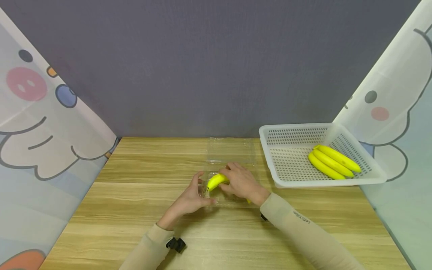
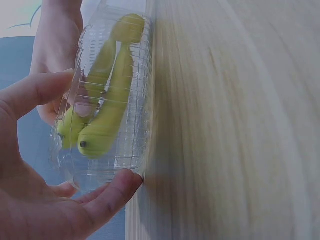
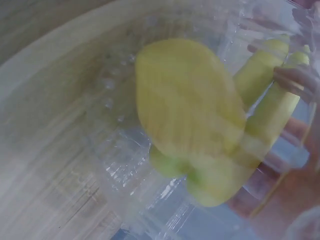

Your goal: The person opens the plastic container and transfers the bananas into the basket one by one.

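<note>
A clear plastic clamshell box (image 2: 112, 167) stands on the wooden table, its lid (image 1: 230, 150) folded open toward the back. My left hand (image 1: 190, 197) grips its left end, thumb at the near corner and fingers around the far side. My right hand (image 1: 240, 182) reaches over the box and holds a yellow banana (image 1: 216, 182) by its middle. Through the plastic, the left wrist view shows a second banana (image 2: 111, 110) lying alongside. A broad, rounded yellow shape (image 3: 187, 95) fills much of the right wrist view, its kind unclear; the right palm hides part of the box from above.
To the right stands a white perforated basket (image 1: 287, 183) with several bananas (image 1: 332, 163) inside. A grey wall (image 1: 216, 75) rises behind the table (image 1: 141, 176), and cartoon-printed panels (image 1: 44, 123) flank it.
</note>
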The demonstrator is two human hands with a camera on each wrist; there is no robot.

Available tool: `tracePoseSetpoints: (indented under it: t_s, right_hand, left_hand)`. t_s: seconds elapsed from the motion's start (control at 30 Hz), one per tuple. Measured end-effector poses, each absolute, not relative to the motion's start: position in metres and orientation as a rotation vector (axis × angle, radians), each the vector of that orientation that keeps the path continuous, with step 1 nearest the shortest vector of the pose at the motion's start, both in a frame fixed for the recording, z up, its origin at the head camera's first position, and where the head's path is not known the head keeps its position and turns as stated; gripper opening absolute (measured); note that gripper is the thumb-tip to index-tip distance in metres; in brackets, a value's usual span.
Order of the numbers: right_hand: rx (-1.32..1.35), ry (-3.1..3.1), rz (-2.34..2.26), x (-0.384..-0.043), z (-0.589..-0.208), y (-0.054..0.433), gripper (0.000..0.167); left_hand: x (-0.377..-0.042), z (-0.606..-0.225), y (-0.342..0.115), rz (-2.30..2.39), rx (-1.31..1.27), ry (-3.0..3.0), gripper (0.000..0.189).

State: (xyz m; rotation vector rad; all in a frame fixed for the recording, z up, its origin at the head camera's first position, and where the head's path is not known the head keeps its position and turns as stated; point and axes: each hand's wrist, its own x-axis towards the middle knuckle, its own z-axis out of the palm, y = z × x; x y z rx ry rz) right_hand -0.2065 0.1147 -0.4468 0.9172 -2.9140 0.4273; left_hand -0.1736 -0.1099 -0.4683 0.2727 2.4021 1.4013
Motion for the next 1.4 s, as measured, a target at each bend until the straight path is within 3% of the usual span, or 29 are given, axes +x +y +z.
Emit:
tracePoseSetpoints:
  t_s: [1.4]
  right_hand:
    - [0.84,-2.779,0.475,-0.212,-0.407,0.128,0.038]
  left_hand:
    - [-0.176,-0.471,-0.11,1.422,0.273,2.384,0.119]
